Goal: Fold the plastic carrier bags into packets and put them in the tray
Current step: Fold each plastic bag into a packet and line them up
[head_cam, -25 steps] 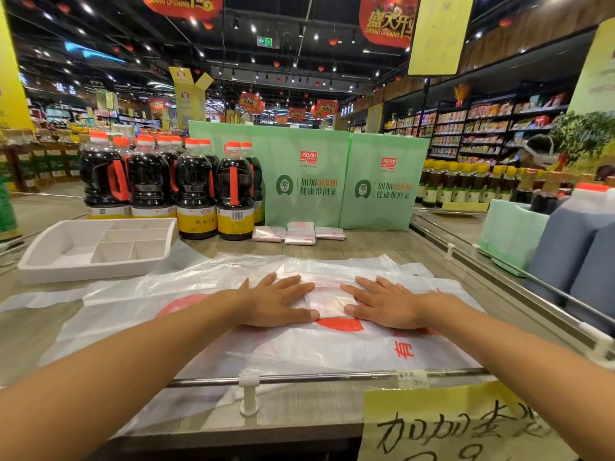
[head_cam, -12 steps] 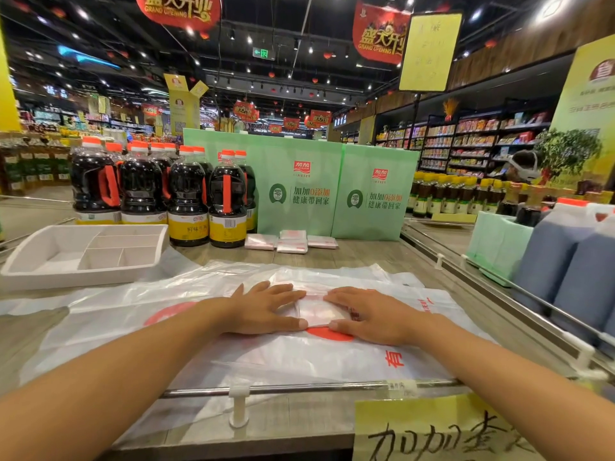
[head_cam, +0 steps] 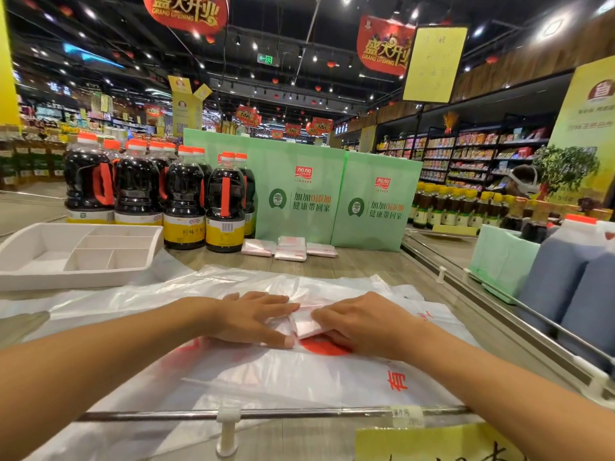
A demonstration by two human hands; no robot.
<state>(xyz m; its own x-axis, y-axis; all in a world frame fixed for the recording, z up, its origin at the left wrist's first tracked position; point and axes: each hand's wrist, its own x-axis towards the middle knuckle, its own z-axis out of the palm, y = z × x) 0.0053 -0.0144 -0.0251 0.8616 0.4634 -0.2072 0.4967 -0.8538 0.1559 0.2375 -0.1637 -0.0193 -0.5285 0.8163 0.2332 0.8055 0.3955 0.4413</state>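
**Fingers (head_cam: 279, 302) of both hands on a nearly folded packet; tray not yet loaded**

Flat on the plastic, the left hand (head_cam: 256, 319) keeps its fingers straight and together, pressing down the left end of a small folded packet (head_cam: 307, 326). The right hand (head_cam: 362, 322) covers the packet's right part with fingers lightly bent over the top. Its thumb sits at the near edge, and I cannot tell whether it is tucked under in a pinch or only pushing. The packet lies on a heap of flat carrier bags (head_cam: 299, 377) spread over the desk (head_cam: 349, 264).

This bag looks close to its last fold. Several finished packets (head_cam: 289, 249) lie at the back of the desk in front of the green cartons (head_cam: 299, 194), not in the tray (head_cam: 76, 281). The tray stands to the left, well apart from the hands, and shows no packets in its visible compartments. By my reading, more folding and all of the loading remain.

The hands hide most of the packet. The overlapping, see-through bags cannot be counted. Three or four packets lie at the back; I cannot say which. The tray's left end is cut off.
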